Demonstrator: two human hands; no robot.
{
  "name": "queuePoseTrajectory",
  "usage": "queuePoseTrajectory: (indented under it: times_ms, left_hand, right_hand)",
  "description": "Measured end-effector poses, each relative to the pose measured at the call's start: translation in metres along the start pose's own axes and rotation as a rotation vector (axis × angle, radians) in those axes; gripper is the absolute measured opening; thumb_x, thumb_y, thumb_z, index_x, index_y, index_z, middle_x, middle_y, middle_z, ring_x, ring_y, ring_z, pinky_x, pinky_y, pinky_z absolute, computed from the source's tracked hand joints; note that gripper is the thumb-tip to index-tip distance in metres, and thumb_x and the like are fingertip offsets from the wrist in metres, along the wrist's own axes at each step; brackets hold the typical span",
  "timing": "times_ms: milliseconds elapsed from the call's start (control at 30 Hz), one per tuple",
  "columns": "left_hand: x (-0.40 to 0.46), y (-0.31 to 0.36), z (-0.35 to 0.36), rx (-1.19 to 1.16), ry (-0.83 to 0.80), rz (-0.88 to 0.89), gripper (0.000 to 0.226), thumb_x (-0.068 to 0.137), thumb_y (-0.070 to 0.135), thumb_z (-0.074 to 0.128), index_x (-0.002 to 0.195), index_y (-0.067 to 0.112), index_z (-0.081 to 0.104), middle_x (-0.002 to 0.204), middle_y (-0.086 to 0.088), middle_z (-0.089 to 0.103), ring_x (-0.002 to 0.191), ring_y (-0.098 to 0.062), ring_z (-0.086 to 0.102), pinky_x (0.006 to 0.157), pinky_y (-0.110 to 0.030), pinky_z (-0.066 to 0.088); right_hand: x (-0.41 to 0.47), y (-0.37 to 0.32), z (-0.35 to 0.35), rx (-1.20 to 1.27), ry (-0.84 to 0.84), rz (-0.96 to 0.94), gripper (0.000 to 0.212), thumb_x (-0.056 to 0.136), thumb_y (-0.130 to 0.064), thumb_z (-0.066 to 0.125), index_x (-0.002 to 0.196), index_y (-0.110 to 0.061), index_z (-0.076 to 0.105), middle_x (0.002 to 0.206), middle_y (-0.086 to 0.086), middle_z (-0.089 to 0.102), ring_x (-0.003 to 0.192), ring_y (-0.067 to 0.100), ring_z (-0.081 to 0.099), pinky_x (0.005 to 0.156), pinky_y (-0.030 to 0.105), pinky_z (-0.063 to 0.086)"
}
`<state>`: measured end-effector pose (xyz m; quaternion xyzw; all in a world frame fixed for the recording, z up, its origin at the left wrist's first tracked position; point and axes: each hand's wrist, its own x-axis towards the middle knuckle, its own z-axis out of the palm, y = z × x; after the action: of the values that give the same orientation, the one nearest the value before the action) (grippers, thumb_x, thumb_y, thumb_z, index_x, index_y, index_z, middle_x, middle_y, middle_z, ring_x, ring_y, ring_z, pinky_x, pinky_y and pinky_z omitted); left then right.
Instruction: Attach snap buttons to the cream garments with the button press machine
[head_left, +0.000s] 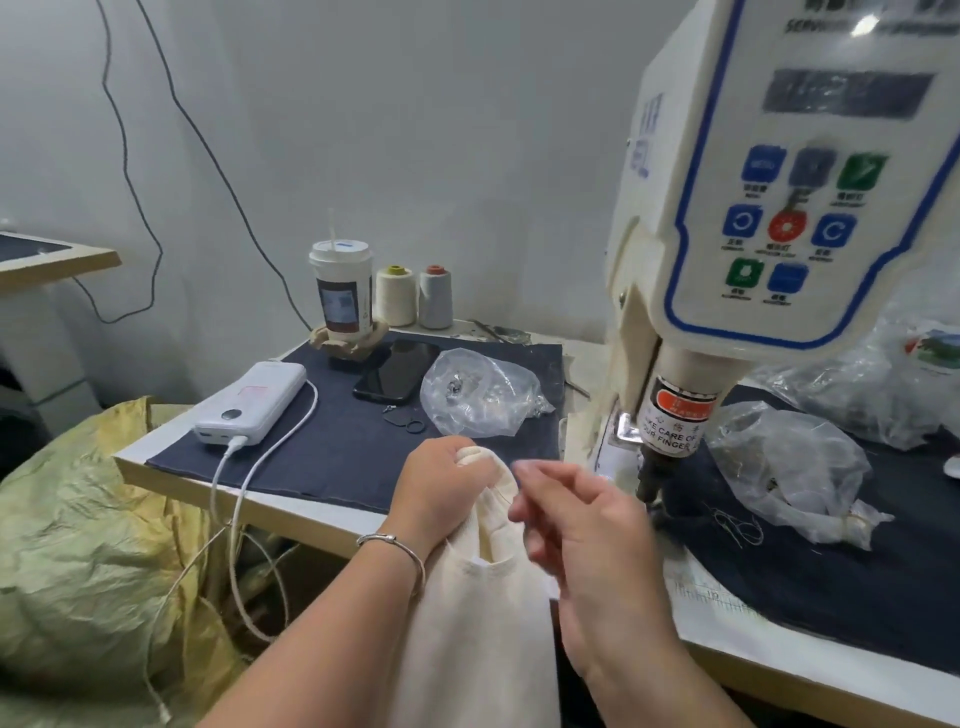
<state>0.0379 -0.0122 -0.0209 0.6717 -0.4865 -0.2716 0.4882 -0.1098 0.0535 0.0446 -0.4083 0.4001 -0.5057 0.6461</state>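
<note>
Left hand (441, 486) grips top edge of cream garment (483, 623), held up before surface (332, 512), near button press machine (670, 431). Right hand (587, 540) loose, fingers apart, holds nothing. Garment not yet under press; no snap visible on it, pressing still left.

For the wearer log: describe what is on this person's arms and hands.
Both forearms are bare, with no sleeves or gloves in view. The left hand has a thin silver-coloured bangle round its wrist. The right hand shows no ring, watch or band.
</note>
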Motion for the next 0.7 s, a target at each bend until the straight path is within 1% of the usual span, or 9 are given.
queuePoseTrajectory:
  times_ms: [133, 200, 267, 333, 433, 467, 567, 600, 700]
  left_hand:
    - [0.001, -0.003, 0.000, -0.010, -0.009, 0.037, 0.018, 0.066, 0.029, 0.052, 0.050, 0.021, 0.054, 0.046, 0.011, 0.045, 0.051, -0.007, 0.038, 0.051, -0.024, 0.032]
    - [0.001, -0.005, 0.000, -0.006, 0.011, 0.046, 0.018, 0.062, 0.030, 0.048, 0.056, 0.014, 0.052, 0.051, 0.007, 0.045, 0.056, -0.013, 0.038, 0.055, -0.029, 0.034]
    - [0.002, -0.007, 0.001, -0.014, 0.018, 0.057, 0.017, 0.063, 0.032, 0.047, 0.052, 0.019, 0.045, 0.049, 0.007, 0.039, 0.056, -0.014, 0.034, 0.054, -0.030, 0.030]
    - [0.004, -0.008, 0.002, -0.015, 0.020, 0.060, 0.019, 0.067, 0.035, 0.050, 0.053, 0.023, 0.050, 0.048, 0.006, 0.045, 0.055, -0.012, 0.035, 0.051, -0.028, 0.030]
    - [0.007, -0.010, 0.003, -0.037, 0.017, 0.063, 0.024, 0.070, 0.035, 0.054, 0.065, 0.013, 0.058, 0.057, -0.003, 0.057, 0.060, -0.014, 0.043, 0.055, -0.029, 0.037]
    - [0.007, -0.010, 0.003, -0.040, 0.016, 0.063, 0.022, 0.069, 0.037, 0.053, 0.064, 0.015, 0.058, 0.054, 0.001, 0.056, 0.059, -0.014, 0.044, 0.055, -0.029, 0.037]
    - [0.006, -0.008, 0.001, -0.049, -0.012, 0.074, 0.018, 0.067, 0.038, 0.049, 0.051, 0.035, 0.056, 0.046, 0.012, 0.048, 0.054, -0.009, 0.039, 0.052, -0.027, 0.033]
    - [0.005, -0.007, 0.001, -0.051, -0.015, 0.080, 0.019, 0.067, 0.038, 0.048, 0.050, 0.038, 0.055, 0.045, 0.012, 0.047, 0.053, -0.010, 0.037, 0.052, -0.027, 0.031]
    - [0.005, -0.006, 0.001, -0.057, -0.004, 0.081, 0.017, 0.065, 0.039, 0.047, 0.049, 0.036, 0.053, 0.045, 0.011, 0.046, 0.055, -0.019, 0.034, 0.053, -0.028, 0.031]
  right_hand:
    - [0.081, -0.013, 0.054, -0.322, 0.166, -0.357, 0.015, 0.082, -0.016, 0.075, 0.070, -0.012, 0.068, 0.059, 0.001, 0.066, 0.049, 0.013, 0.056, 0.049, 0.026, 0.050]
    - [0.122, -0.010, 0.071, -0.593, 0.215, -0.397, 0.011, 0.085, -0.012, 0.069, 0.074, -0.012, 0.067, 0.072, 0.000, 0.070, 0.068, 0.021, 0.064, 0.060, 0.029, 0.051]
    - [0.156, -0.003, 0.081, -0.860, 0.187, -0.359, 0.019, 0.087, -0.003, 0.059, 0.077, -0.017, 0.069, 0.087, 0.001, 0.072, 0.079, 0.021, 0.062, 0.063, 0.024, 0.042]
    - [0.184, 0.004, 0.089, -1.064, 0.107, -0.275, 0.024, 0.090, -0.002, 0.052, 0.089, -0.014, 0.073, 0.102, 0.004, 0.071, 0.084, 0.020, 0.059, 0.070, 0.023, 0.041]
    - [0.210, 0.011, 0.095, -1.472, -0.056, -0.015, 0.032, 0.098, -0.017, 0.053, 0.127, -0.012, 0.062, 0.131, 0.008, 0.059, 0.118, 0.027, 0.055, 0.099, 0.031, 0.044]
    - [0.214, 0.015, 0.096, -1.546, -0.095, -0.015, 0.033, 0.097, -0.019, 0.052, 0.128, -0.011, 0.060, 0.131, 0.010, 0.058, 0.120, 0.029, 0.055, 0.102, 0.035, 0.044]
    - [0.219, 0.029, 0.091, -1.695, -0.115, -0.215, 0.025, 0.088, -0.015, 0.056, 0.110, -0.011, 0.068, 0.111, 0.013, 0.067, 0.104, 0.033, 0.063, 0.085, 0.038, 0.052]
    - [0.222, 0.029, 0.093, -1.750, -0.124, -0.190, 0.022, 0.085, -0.016, 0.059, 0.104, -0.012, 0.069, 0.105, 0.011, 0.067, 0.101, 0.033, 0.063, 0.082, 0.036, 0.052]
    - [0.226, 0.021, 0.106, -1.947, -0.145, 0.098, 0.015, 0.073, -0.024, 0.069, 0.079, -0.013, 0.061, 0.085, 0.001, 0.057, 0.094, 0.027, 0.058, 0.079, 0.033, 0.048]
